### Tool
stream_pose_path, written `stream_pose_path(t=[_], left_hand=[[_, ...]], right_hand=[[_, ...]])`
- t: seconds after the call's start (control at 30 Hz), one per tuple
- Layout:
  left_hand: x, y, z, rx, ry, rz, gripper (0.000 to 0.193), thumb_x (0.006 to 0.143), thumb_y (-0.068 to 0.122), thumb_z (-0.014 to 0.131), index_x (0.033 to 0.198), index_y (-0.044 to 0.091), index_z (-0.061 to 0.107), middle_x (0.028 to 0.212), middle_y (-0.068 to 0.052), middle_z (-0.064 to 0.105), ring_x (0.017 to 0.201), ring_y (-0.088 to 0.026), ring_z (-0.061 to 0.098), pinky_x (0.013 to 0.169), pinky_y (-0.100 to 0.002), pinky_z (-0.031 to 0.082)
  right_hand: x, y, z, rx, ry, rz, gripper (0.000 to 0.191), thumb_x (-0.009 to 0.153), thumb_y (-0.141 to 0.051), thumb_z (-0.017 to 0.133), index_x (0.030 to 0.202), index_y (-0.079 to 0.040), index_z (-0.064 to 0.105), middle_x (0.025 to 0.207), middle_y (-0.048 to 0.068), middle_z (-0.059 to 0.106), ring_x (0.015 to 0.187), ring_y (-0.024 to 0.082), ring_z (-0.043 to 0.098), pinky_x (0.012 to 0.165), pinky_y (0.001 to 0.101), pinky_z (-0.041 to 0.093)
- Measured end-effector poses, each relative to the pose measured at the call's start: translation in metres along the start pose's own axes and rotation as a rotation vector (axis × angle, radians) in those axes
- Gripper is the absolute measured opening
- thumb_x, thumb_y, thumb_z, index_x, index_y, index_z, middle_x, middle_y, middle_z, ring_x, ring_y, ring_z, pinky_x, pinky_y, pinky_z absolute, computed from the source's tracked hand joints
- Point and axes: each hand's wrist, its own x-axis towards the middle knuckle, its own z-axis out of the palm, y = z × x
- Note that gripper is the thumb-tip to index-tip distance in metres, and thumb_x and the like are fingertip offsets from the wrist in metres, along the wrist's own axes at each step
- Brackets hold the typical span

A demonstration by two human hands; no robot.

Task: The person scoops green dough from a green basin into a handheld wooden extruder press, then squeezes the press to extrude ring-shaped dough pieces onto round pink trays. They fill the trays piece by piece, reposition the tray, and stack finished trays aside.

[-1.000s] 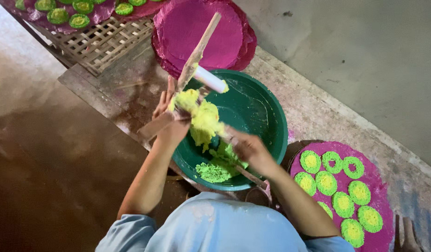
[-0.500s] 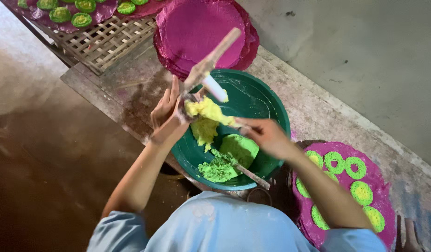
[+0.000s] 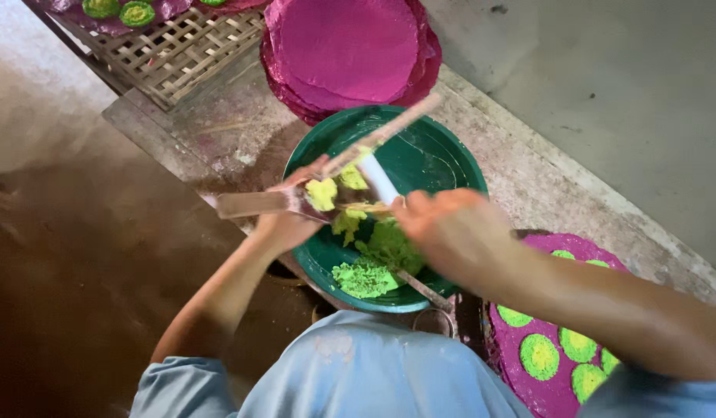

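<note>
Dough (image 3: 322,193), yellow-green, is sitting in a smaller lump on the wooden press (image 3: 296,203) than half a second ago, above the green basin (image 3: 443,162) holding crumbly green dough. Left hand (image 3: 284,224) is clamping the press; right hand (image 3: 451,228), blurred, is closing around something I cannot identify. Pink mat (image 3: 520,364) beside it is carrying green discs.
</note>
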Motion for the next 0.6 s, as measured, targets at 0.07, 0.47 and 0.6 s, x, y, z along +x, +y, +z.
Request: stream_pose_path(t=[0.07, 0.47, 0.6], left_hand=[[0.005, -0.001, -0.012, 0.178, 0.04, 0.03, 0.066, 0.087, 0.044, 0.072, 0.144, 0.016, 0.055, 0.158, -0.012, 0.046, 0.129, -0.032, 0.055, 0.102, -0.041, 0.046], [0.006, 0.005, -0.003, -0.236, 0.178, 0.01, 0.057, 0.088, 0.026, 0.069, 0.141, 0.008, 0.057, 0.152, -0.015, 0.054, 0.131, -0.031, 0.059, 0.105, -0.041, 0.051], [0.012, -0.004, -0.022, -0.093, 0.405, -0.062, 0.052, 0.092, 0.028, 0.071, 0.14, 0.01, 0.059, 0.149, -0.017, 0.056, 0.133, -0.03, 0.06, 0.109, -0.044, 0.052]], right_hand=[[-0.007, 0.011, -0.016, 0.059, -0.003, 0.076, 0.042, 0.072, -0.013, 0.067, 0.114, -0.015, 0.066, 0.08, 0.003, 0.063, 0.067, 0.024, 0.071, 0.052, 0.0381, 0.053], [0.021, -0.015, 0.026, 0.01, 0.026, 0.017, 0.039, 0.079, -0.014, 0.067, 0.117, -0.012, 0.067, 0.083, 0.005, 0.068, 0.061, 0.022, 0.071, 0.05, 0.0349, 0.055], [0.0, 0.005, 0.015, 0.407, 0.162, 0.321, 0.036, 0.09, -0.01, 0.065, 0.126, -0.016, 0.067, 0.089, 0.005, 0.076, 0.066, 0.028, 0.073, 0.053, 0.0402, 0.054]])
